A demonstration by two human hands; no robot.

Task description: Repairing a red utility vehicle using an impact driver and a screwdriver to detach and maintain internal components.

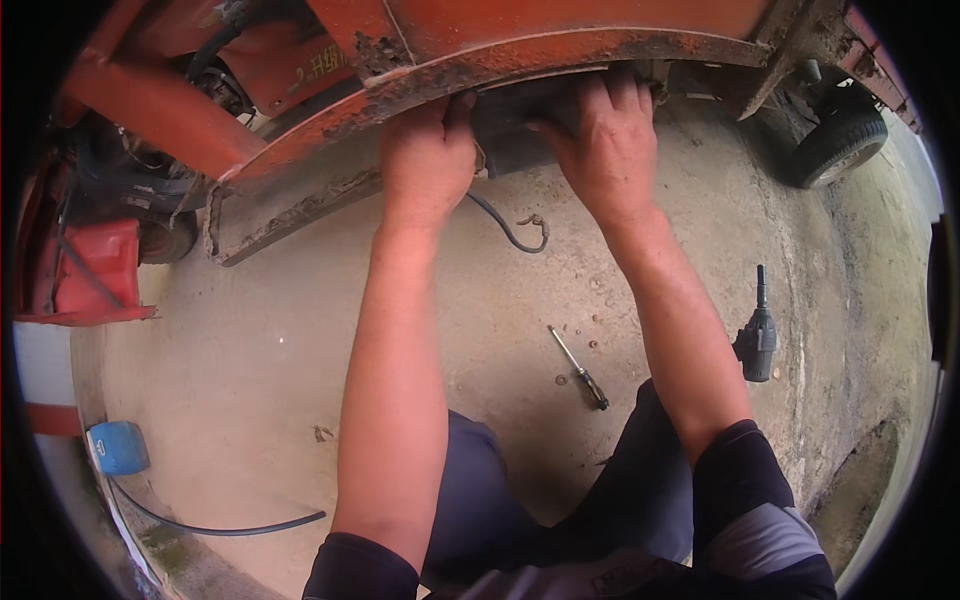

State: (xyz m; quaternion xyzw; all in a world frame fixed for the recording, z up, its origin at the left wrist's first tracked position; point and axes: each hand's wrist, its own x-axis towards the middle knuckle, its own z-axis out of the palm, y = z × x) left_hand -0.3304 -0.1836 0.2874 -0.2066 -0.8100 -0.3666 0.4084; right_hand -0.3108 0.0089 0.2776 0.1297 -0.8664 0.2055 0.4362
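Observation:
Both hands are up at the rusty lower edge of a red machine body (560, 45). A dark, box-like part (508, 125) sits under that edge, between the hands, with its upper side in shadow. My left hand (428, 165) is closed at the left end of this part, its thumb upward and its other fingers hidden. At the right end, my right hand (612, 145) grips the part, thumb reaching toward its middle and fingertips lost under the red edge. Below the part, a black cable (510, 228) hangs down and curls to a metal clamp end.
A screwdriver (580, 370) and several small nuts lie on the concrete floor. The black power wrench (760, 335) stands right of my right forearm. Left are a metal channel (300, 215), a blue container (120, 447) and a black hose (230, 528). A tyre (843, 143) stands far right.

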